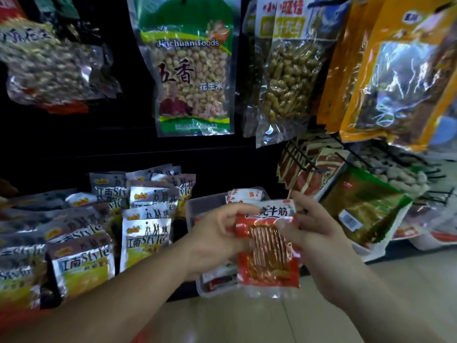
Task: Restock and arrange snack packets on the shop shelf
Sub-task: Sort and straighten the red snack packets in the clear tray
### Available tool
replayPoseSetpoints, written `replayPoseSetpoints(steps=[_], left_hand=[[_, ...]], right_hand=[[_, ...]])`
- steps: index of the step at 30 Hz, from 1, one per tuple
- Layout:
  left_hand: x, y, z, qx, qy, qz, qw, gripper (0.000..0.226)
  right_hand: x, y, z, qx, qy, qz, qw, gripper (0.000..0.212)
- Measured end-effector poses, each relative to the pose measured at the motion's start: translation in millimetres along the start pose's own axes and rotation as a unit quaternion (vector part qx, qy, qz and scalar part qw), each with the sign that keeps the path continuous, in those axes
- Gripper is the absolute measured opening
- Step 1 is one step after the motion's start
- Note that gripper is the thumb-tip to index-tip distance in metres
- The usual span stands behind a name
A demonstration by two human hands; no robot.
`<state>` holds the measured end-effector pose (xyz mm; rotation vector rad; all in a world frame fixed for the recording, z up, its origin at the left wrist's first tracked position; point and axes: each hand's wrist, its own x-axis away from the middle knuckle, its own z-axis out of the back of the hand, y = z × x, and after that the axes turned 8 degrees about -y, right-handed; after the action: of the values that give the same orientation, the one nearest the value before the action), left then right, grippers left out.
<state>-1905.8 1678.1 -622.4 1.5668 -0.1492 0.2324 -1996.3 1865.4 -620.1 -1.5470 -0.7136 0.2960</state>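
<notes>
Mid-restock: one red packet (268, 253) not yet placed. The left hand (215, 241) pinches its left edge and the right hand (319, 233) clamps its top, over the near clear tray (197, 204) (probably part-filled). Further left, silver packets (146, 233) stand in rows.

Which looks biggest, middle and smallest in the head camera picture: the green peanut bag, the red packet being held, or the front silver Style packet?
1. green peanut bag
2. red packet, but it is nearest the camera, so it may only look bigger than the next one
3. silver Style packet
</notes>
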Motion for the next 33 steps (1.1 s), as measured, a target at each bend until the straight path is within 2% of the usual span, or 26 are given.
replayPoseSetpoints(steps=[3, 5, 8, 11, 14, 16, 18, 20, 22, 24, 26, 30, 33], left_hand=[[-9, -5, -1, 0.005, 0.055, -0.036, 0.998, 0.041], [-11, -8, 0, -0.005, 0.055, -0.044, 0.998, 0.042], [-14, -14, 0, 0.004, -0.017, -0.022, 1.0, 0.066], [-22, -21, 0, -0.024, 0.011, -0.021, 0.999, 0.07], [-31, -31, 4, -0.185, 0.03, -0.043, 0.981, 0.054], [-32, -36, 0, -0.337, -0.008, -0.082, 0.938, 0.037], [-32, -38, -11, -0.391, -0.056, -0.105, 0.913, 0.022], [-30, -38, -19, -0.32, -0.086, -0.098, 0.938, 0.015], [-30, -39, -17, -0.223, -0.053, -0.083, 0.97, 0.015], [-38, -42, -6, -0.209, 0.05, -0.097, 0.972, 0.018], [-44, -43, 3, -0.173, 0.107, -0.077, 0.976, 0.02], [-50, -49, 5, -0.054, 0.123, 0.001, 0.991, 0.024], [-51, -42, 7, 0.001, 0.118, 0.017, 0.993, 0.041]], right_hand=[[9, 11, 10, 0.103, -0.134, -0.049, 0.984, 0.085], [5, 14, 15, 0.133, -0.134, -0.057, 0.98, 0.09], [-5, 18, 12, 0.132, -0.107, -0.019, 0.985, 0.089], [-15, 24, 6, 0.155, -0.09, 0.032, 0.983, 0.075], [-25, 28, 8, 0.18, -0.01, 0.081, 0.98, 0.051], [-29, 27, 4, 0.085, -0.027, 0.078, 0.993, 0.045], [-31, 27, -1, 0.052, -0.045, 0.075, 0.995, 0.049], [-35, 30, -1, 0.089, -0.008, 0.094, 0.992, 0.057], [-38, 32, 4, 0.103, 0.026, 0.09, 0.99, 0.068], [-40, 33, 6, 0.076, 0.009, 0.066, 0.995, 0.072], [-38, 30, 2, 0.053, -0.027, 0.046, 0.997, 0.069], [-41, 29, -3, 0.049, -0.038, 0.03, 0.998, 0.052], [-41, 22, 1, 0.023, -0.021, 0.034, 0.999, 0.062]])
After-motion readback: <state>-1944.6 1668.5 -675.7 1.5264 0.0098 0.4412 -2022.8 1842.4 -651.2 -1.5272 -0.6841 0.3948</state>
